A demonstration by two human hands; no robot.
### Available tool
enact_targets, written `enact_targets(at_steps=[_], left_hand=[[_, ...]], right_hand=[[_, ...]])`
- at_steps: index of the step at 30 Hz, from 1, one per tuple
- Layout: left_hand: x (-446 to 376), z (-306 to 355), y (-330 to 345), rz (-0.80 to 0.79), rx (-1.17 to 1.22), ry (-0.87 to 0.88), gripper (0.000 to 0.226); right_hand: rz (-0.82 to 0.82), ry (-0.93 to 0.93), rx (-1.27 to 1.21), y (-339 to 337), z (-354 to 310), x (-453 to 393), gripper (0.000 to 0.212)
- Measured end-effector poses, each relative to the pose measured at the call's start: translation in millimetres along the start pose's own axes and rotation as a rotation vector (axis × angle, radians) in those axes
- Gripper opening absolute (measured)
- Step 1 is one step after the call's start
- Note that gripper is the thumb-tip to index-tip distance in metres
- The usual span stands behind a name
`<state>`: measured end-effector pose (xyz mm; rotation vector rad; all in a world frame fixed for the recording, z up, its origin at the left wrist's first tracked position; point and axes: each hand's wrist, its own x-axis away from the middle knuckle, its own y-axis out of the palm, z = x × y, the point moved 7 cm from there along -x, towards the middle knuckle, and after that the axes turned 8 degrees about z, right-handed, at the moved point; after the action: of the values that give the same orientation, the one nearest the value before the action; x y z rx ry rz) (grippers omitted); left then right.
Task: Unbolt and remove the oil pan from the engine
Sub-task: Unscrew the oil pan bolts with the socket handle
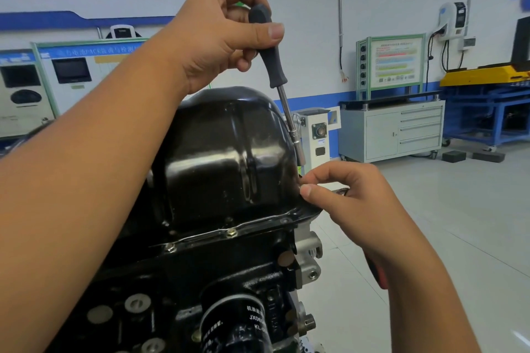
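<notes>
Black oil pan [229, 152] sat bolted atop the engine [200, 281]. Left hand [218, 34] gripped the nut driver [269, 49]; right hand [350, 195] pinched at the flange — a freed bolt could drop.

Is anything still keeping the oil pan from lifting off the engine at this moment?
Yes. The oil pan still sits on the engine, with bolts visible in its near flange. The left hand holds a socket driver down at the far-right flange, where the right hand pinches; that fastener itself is hidden.
</notes>
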<state>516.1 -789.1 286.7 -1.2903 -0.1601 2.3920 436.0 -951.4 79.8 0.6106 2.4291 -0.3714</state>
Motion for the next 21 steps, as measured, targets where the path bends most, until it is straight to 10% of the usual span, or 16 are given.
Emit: enact_targets(at_steps=[21], left_hand=[[1, 1, 0, 0.002, -0.032, 0.009, 0.031]], right_hand=[[0.167, -0.102, 0.077, -2, -15, 9, 0.016]])
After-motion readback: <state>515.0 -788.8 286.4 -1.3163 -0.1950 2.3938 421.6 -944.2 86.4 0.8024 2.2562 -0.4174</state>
